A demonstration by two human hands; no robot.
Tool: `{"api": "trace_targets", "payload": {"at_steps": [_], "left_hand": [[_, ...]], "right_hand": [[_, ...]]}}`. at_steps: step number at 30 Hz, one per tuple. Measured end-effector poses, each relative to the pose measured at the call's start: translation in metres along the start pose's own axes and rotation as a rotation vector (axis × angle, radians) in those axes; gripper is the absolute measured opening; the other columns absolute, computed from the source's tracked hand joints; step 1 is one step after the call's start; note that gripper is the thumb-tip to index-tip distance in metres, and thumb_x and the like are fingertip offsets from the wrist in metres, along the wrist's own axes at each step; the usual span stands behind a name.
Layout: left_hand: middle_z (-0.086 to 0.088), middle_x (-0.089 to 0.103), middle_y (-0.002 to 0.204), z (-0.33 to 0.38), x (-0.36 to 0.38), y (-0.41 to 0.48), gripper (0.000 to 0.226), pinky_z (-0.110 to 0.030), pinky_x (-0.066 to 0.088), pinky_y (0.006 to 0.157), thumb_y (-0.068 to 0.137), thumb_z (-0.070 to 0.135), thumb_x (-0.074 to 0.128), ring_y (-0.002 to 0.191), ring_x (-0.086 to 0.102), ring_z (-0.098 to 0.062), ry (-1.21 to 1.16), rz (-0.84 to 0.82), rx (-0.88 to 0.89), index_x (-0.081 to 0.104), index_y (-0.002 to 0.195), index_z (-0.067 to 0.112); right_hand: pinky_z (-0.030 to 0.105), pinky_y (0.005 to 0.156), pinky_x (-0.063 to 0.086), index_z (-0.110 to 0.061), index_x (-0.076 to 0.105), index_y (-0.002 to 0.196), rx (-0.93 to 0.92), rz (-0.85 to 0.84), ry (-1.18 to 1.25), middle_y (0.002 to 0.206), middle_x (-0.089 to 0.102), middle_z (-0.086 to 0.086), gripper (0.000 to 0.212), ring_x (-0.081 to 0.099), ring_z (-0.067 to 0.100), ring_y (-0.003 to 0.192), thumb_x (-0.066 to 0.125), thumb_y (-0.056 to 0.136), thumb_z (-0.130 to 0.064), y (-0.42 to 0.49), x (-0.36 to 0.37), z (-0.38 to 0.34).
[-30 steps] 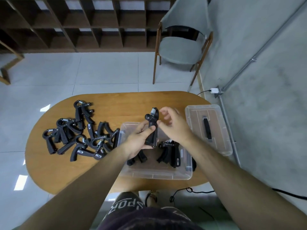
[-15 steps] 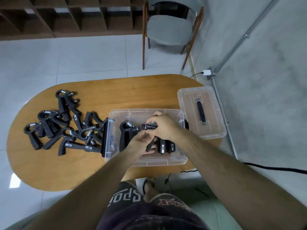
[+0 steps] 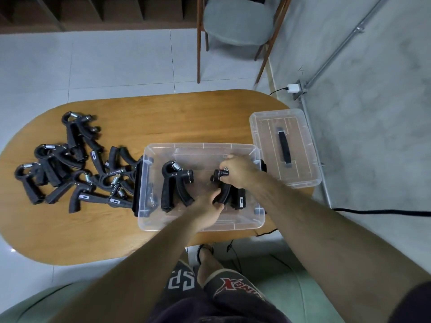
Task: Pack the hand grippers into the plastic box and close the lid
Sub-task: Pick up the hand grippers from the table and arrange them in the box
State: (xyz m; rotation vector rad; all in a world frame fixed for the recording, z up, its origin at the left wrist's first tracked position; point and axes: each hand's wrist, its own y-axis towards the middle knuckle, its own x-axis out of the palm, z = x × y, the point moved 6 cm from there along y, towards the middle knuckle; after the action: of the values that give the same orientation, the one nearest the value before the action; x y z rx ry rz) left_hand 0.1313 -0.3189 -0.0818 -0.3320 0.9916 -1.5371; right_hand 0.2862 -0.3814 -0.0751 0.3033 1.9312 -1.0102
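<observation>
Job just begun; box (image 3: 203,145) on desk (image 3: 186,117) has few in; loose gripper (image 3: 173,185) lies in its left half; big pile (image 3: 77,164) left of box, not packed; lid (image 3: 302,141) off, right of box.
Held gripper (image 3: 222,186) black, shiny spring on top, low in box's right half; left grip (image 3: 207,206) curled round its handle; right grip (image 3: 238,169) pinches its top.

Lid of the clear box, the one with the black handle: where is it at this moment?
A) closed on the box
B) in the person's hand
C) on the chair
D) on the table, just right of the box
D: the lid lies on the table, beside the right end of the open plastic box.
</observation>
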Motion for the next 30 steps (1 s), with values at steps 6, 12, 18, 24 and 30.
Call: {"api": "trace_targets", "payload": {"at_steps": [6, 12, 18, 24, 30], "left_hand": [[0.000, 0.046, 0.152, 0.003, 0.008, 0.017, 0.058, -0.034, 0.046, 0.101, 0.098, 0.044, 0.049, 0.119, 0.060, -0.021, 0.041, -0.018, -0.012, 0.032, 0.153, 0.040], [0.007, 0.051, 0.145, -0.006, 0.019, 0.026, 0.064, -0.047, 0.045, 0.108, 0.088, 0.051, 0.047, 0.125, 0.055, -0.022, 0.086, -0.048, -0.041, 0.034, 0.149, 0.041], [0.001, 0.059, 0.135, 0.001, 0.014, 0.023, 0.053, -0.046, 0.050, 0.102, 0.097, 0.041, 0.048, 0.114, 0.062, -0.020, 0.088, -0.051, -0.031, 0.037, 0.149, 0.036], [-0.001, 0.060, 0.137, -0.010, 0.012, 0.028, 0.061, -0.043, 0.057, 0.094, 0.092, 0.038, 0.063, 0.106, 0.066, -0.017, 0.055, -0.094, -0.036, 0.039, 0.148, 0.035], [0.003, 0.061, 0.133, -0.003, 0.014, 0.029, 0.059, -0.042, 0.059, 0.088, 0.092, 0.037, 0.062, 0.097, 0.067, -0.015, 0.063, -0.042, -0.007, 0.039, 0.146, 0.040]], "right_hand": [[0.036, 0.083, 0.046, -0.019, 0.070, 0.104, -0.015, 0.071, -0.155, 0.115, 0.066, 0.006, 0.020, 0.055, 0.026, 0.116, 0.060, 0.094, -0.033, 0.001, 0.012, -0.004], [0.037, 0.086, 0.051, -0.022, 0.071, 0.108, -0.066, 0.079, -0.174, 0.104, 0.070, -0.001, 0.020, 0.061, 0.022, 0.103, 0.061, 0.094, -0.032, 0.000, 0.032, -0.004], [0.036, 0.088, 0.048, -0.021, 0.068, 0.119, -0.103, 0.106, -0.190, 0.114, 0.067, -0.001, 0.030, 0.058, 0.022, 0.110, 0.059, 0.096, -0.037, 0.000, 0.029, -0.006], [0.040, 0.085, 0.049, -0.022, 0.068, 0.118, -0.054, 0.087, -0.230, 0.110, 0.066, -0.001, 0.031, 0.058, 0.023, 0.107, 0.062, 0.093, -0.039, -0.008, 0.026, -0.005], [0.038, 0.083, 0.044, -0.017, 0.067, 0.111, -0.071, 0.076, -0.233, 0.108, 0.065, -0.001, 0.020, 0.056, 0.023, 0.107, 0.055, 0.095, -0.022, -0.002, 0.023, -0.013]]}}
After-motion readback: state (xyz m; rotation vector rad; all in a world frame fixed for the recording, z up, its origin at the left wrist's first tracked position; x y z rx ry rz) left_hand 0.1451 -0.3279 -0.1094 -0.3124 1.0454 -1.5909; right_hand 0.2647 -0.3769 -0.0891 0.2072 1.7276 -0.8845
